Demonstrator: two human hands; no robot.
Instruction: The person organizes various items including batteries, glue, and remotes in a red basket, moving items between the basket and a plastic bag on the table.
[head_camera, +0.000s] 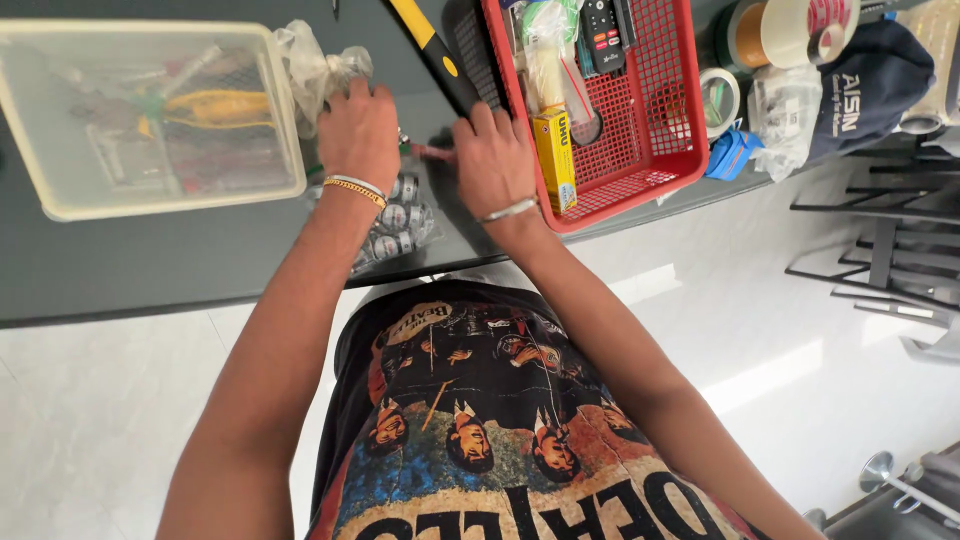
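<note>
Left hand (358, 135) closed on crinkled clear plastic bag (318, 68), pinning it on dark worktop (150, 265). Right hand (492, 158) at 3 o'clock pinches small pink-handled tool (432, 152), tip toward bag; red mesh basket (650, 120) adjacent.

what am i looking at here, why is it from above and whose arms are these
There is no machine here. One camera sits on a person's head and looks down, so you see that person's own arms and printed shirt from above. Both hands reach to a dark table. The left hand rests by a crumpled clear plastic bag; the right hand is beside it, and a small reddish object lies between them, too hidden to tell who grips it. A bag of small batteries lies below the hands. To the left sits a pale tray of tools, to the right a red basket with a yellow glue box and a remote control.
</note>
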